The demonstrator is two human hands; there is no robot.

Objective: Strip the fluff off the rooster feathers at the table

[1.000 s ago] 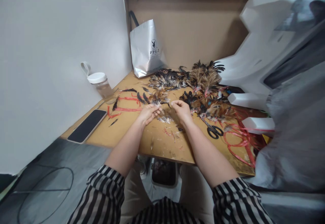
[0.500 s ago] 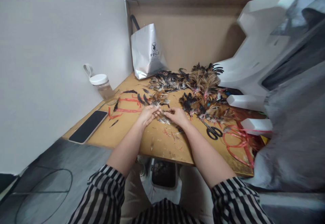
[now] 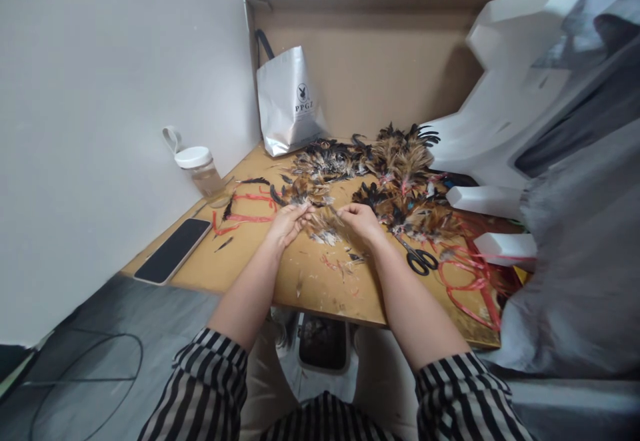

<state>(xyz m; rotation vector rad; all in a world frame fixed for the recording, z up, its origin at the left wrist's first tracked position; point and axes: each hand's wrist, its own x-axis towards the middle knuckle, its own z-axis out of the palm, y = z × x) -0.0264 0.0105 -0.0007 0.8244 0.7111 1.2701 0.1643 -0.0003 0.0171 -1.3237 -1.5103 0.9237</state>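
Observation:
My left hand [image 3: 290, 224] is closed in a pinch on a small bunch of brown and black feathers [image 3: 304, 191], which fans out just beyond the fingertips. To its right my right hand [image 3: 361, 220] pinches what looks like a single thin feather [image 3: 333, 210], its tip pointing toward the left hand. Between and below the hands lies a loose pile of brown and white feathers [image 3: 325, 233] on the wooden table [image 3: 320, 292]. Black-handled scissors [image 3: 421, 260] lie to the right of my right forearm.
Larger feather heaps [image 3: 403, 154] lie at the back and right. Red plastic strips [image 3: 250, 216] and a phone [image 3: 173, 252] are on the left, near a lidded cup [image 3: 203, 173]. A silver bag [image 3: 287, 101] stands behind. Red ribbon [image 3: 467, 284] and white foam [image 3: 505, 248] edge the right.
My right hand has moved right, away from my left hand, widening the space between them. My left hand has stayed almost in place with the feather bunch.

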